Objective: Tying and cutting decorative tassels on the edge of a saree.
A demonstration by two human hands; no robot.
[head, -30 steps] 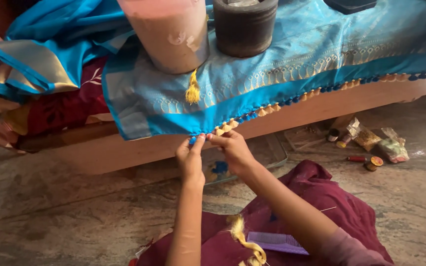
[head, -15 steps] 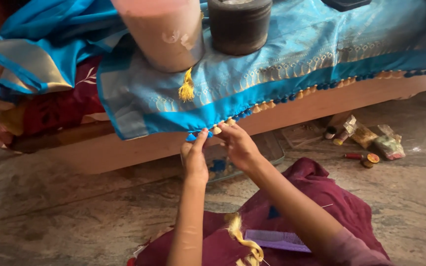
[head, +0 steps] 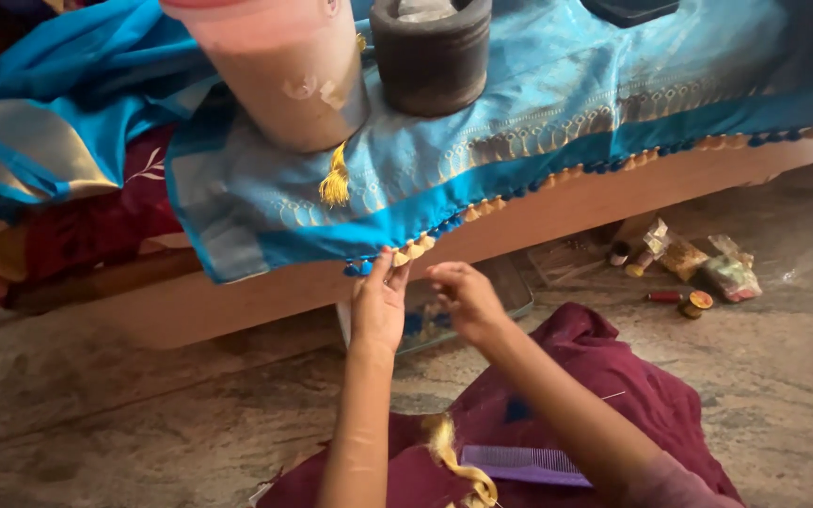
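A blue silk cloth (head: 538, 113) with a gold pattern hangs over the edge of a low wooden platform (head: 566, 212). Small gold and blue tassels (head: 414, 250) line its hem. My left hand (head: 378, 303) pinches the hem at the tassels. My right hand (head: 466, 296) is just to the right and slightly lower, fingers curled together, apart from the hem; whether it holds a thread I cannot tell. A loose yellow tassel (head: 335, 181) hangs on the cloth above. On my maroon lap (head: 613, 395) lie a purple comb (head: 529, 465) and yellow thread (head: 458, 461).
A pinkish plastic jar (head: 284, 71) and a dark stone mortar (head: 430, 56) weigh the cloth down. More folded cloth (head: 39, 141) lies at the left. Thread spools and small packets (head: 693, 273) sit on the stone floor at the right. A shallow tray (head: 510, 296) lies under the platform edge.
My right hand has drawn away from the hem, down and to the right. My left hand stays pinching the tasselled edge. The view has shifted slightly.
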